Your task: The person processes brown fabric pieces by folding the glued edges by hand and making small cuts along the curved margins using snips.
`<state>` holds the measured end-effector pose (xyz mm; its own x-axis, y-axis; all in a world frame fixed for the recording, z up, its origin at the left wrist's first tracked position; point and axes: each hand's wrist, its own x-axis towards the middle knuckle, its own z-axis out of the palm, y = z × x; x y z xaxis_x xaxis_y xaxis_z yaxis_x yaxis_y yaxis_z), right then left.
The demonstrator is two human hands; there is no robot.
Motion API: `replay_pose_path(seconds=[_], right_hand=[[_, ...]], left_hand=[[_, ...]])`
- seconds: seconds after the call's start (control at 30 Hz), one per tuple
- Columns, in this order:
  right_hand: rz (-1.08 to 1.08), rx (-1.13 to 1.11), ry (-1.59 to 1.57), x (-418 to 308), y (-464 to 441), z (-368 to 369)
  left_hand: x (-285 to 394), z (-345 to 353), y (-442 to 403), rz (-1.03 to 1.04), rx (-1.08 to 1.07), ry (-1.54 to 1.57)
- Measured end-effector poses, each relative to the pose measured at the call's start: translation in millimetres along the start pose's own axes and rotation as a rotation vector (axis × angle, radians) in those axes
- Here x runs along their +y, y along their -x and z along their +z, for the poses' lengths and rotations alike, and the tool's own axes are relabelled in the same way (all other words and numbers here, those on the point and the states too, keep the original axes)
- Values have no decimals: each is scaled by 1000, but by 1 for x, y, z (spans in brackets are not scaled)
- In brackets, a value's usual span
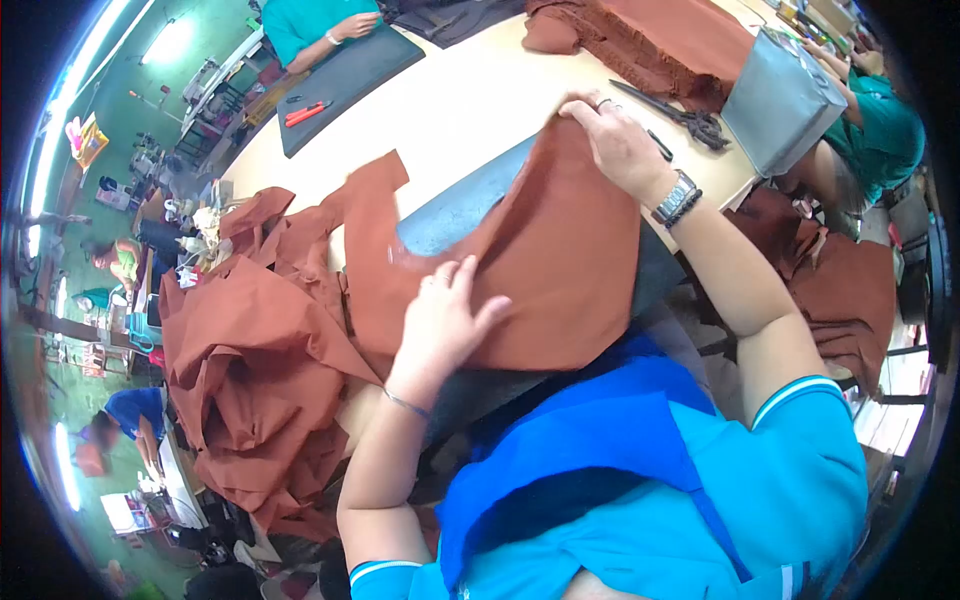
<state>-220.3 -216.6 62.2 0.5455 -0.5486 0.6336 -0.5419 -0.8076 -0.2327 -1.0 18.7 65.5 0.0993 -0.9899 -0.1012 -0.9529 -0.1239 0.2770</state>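
A reddish-brown piece of leather-like material (570,260) lies over a dark grey board (660,275) in front of me. My right hand (622,145), with a watch on its wrist, pinches the far edge of the piece and lifts it into a fold. My left hand (447,312) rests on the piece near its inner curve, fingers stretched out and thumb apart. Between the hands, a grey-blue surface (460,205) shows beneath the raised edge. Dark-handled scissors (680,118) lie on the table beyond my right hand.
A crumpled heap of brown material (255,370) sits left of me. More brown sheets (650,45) lie at the back of the table (440,110). A dark board (350,90) bears a red-handled tool (308,114). A grey box-like thing (785,100) stands right, near a co-worker.
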Motion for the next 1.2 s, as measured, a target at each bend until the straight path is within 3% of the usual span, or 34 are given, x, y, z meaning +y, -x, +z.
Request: replay_pose_path(seconds=[0.03, 0.17, 0.33, 0.43, 0.47, 0.57, 0.67, 0.87, 1.2], right_hand=[[-75, 140, -17, -1, -5, 9], [-117, -151, -285, -33, 18, 28], [-60, -355, -230, -35, 53, 29], [-62, -375, -254, -33, 49, 22], [-72, -373, -277, -33, 45, 23], [-172, -265, -368, -37, 38, 31], [-252, -274, -410, -39, 35, 47], [-325, -316, -329, -29, 41, 60], [-476, -340, -103, -32, 39, 62]], left_hand=[[4, 7, 2, 76, 47, -8], [1, 34, -3, 369, 102, -131], [37, 70, 28, 160, -16, 10], [65, 55, 42, 151, -168, 306], [69, 46, 44, 141, -58, 399], [44, 41, 8, 179, 238, 266], [21, 43, -35, 26, 433, 124], [5, 59, -50, 46, 413, 373], [0, 62, -19, 136, 511, 254]])
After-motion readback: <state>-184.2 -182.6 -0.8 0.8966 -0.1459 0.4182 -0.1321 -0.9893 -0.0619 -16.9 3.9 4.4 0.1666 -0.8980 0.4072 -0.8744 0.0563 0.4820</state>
